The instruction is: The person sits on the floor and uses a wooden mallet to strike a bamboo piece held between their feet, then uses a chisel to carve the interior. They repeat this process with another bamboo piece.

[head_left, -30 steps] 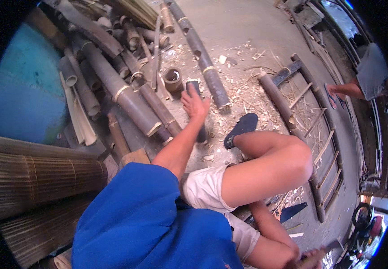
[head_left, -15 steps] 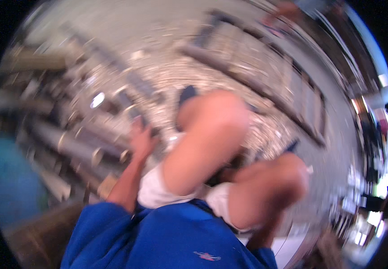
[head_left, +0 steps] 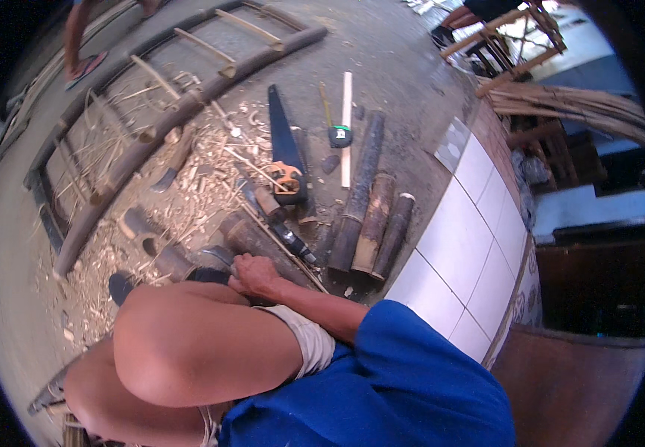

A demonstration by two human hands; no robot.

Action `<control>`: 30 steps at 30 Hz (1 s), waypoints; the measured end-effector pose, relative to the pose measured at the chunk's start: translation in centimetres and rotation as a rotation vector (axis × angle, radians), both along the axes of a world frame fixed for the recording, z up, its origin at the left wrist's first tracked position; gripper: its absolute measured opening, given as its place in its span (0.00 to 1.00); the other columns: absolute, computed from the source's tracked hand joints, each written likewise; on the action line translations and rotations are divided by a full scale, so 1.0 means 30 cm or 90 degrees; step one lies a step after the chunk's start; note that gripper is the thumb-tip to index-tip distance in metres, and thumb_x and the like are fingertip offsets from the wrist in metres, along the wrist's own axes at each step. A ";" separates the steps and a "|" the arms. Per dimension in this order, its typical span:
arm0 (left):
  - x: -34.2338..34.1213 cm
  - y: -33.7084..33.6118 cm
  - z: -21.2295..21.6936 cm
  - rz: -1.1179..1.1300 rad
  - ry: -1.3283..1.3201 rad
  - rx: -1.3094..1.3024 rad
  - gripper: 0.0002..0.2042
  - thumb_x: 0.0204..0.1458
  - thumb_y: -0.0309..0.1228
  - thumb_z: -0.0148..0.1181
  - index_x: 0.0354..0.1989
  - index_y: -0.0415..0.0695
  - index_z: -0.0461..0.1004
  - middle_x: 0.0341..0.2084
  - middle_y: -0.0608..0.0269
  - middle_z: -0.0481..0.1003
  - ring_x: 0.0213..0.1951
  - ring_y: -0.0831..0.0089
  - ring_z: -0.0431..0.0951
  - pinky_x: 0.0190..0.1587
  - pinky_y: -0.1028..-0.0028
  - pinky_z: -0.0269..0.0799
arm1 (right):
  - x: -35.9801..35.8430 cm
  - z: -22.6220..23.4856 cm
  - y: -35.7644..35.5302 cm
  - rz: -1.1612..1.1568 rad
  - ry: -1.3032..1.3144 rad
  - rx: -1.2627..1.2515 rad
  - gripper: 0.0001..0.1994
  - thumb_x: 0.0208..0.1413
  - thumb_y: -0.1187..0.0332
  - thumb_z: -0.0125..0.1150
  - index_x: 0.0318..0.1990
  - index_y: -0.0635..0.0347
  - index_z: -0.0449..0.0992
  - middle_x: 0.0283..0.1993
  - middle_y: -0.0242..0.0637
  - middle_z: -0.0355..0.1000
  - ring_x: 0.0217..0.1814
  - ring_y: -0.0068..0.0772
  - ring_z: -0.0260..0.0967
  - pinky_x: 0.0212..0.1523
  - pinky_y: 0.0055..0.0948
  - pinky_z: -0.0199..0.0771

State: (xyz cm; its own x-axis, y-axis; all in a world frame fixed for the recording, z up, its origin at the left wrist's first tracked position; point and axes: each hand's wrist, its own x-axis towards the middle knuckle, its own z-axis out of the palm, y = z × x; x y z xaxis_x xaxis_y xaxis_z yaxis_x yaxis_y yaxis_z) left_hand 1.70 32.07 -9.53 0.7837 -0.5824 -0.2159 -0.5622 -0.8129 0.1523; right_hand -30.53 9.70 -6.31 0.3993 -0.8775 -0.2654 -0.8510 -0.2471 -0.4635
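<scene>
My right hand [head_left: 255, 276] is closed, low by my bent knee. A curved grey metal blade [head_left: 220, 255] juts from its finger side, and the handle is hidden in the fist. Beside the hand lies a thick dark bamboo piece [head_left: 251, 235]. Just beyond that rests a slim black tool with a silvery band [head_left: 292, 242]. A handsaw [head_left: 286, 175] with an orange and black grip lies farther off, its dark blade pointing away. My left hand is out of sight.
A bamboo frame with rungs [head_left: 151, 134] lies at left over wood shavings [head_left: 203, 167]. A tape measure [head_left: 341, 135], a pale strip [head_left: 347, 97] and bamboo lengths [head_left: 373, 223] lie ahead. White tiles [head_left: 441, 268] edge the right. Other people's feet [head_left: 84, 67] show at the top.
My view has swung to the right and the blur is gone. My left hand, near the bamboo pieces before, has left the picture. My right hand, hidden earlier, now shows.
</scene>
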 end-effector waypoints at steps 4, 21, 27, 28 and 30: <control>0.031 -0.057 0.012 -0.026 0.016 0.016 0.33 0.51 0.49 0.67 0.67 0.54 0.70 0.76 0.51 0.51 0.75 0.48 0.52 0.73 0.50 0.49 | 0.046 -0.010 -0.059 0.006 0.032 0.046 0.25 0.54 0.52 0.63 0.47 0.68 0.75 0.39 0.55 0.78 0.36 0.56 0.80 0.36 0.50 0.81; 0.183 -0.209 0.087 -0.094 0.082 0.063 0.33 0.55 0.50 0.63 0.68 0.51 0.68 0.74 0.51 0.55 0.73 0.49 0.55 0.73 0.51 0.51 | -1.114 0.101 0.186 -0.778 0.191 -0.044 0.33 0.56 0.45 0.62 0.59 0.64 0.71 0.55 0.61 0.74 0.58 0.63 0.73 0.57 0.55 0.73; 0.252 -0.225 0.149 -0.075 0.125 0.057 0.33 0.56 0.51 0.62 0.69 0.51 0.67 0.74 0.51 0.56 0.73 0.50 0.56 0.72 0.52 0.51 | -1.114 -0.085 0.253 -0.883 -0.066 0.090 0.53 0.53 0.32 0.59 0.66 0.79 0.63 0.66 0.70 0.65 0.71 0.63 0.63 0.70 0.46 0.63; 0.267 -0.224 0.160 -0.073 0.133 0.058 0.33 0.56 0.51 0.62 0.69 0.50 0.67 0.74 0.51 0.56 0.73 0.50 0.56 0.72 0.52 0.52 | -1.103 -0.100 0.257 -0.920 -0.067 0.094 0.53 0.52 0.31 0.59 0.67 0.79 0.63 0.66 0.70 0.65 0.71 0.63 0.63 0.70 0.46 0.63; 0.301 -0.223 0.182 -0.066 0.154 0.058 0.33 0.57 0.51 0.61 0.69 0.50 0.67 0.73 0.51 0.56 0.72 0.50 0.57 0.72 0.52 0.52 | -1.088 -0.119 0.260 -0.982 -0.052 0.084 0.55 0.50 0.30 0.61 0.67 0.79 0.63 0.67 0.69 0.64 0.72 0.62 0.62 0.70 0.45 0.62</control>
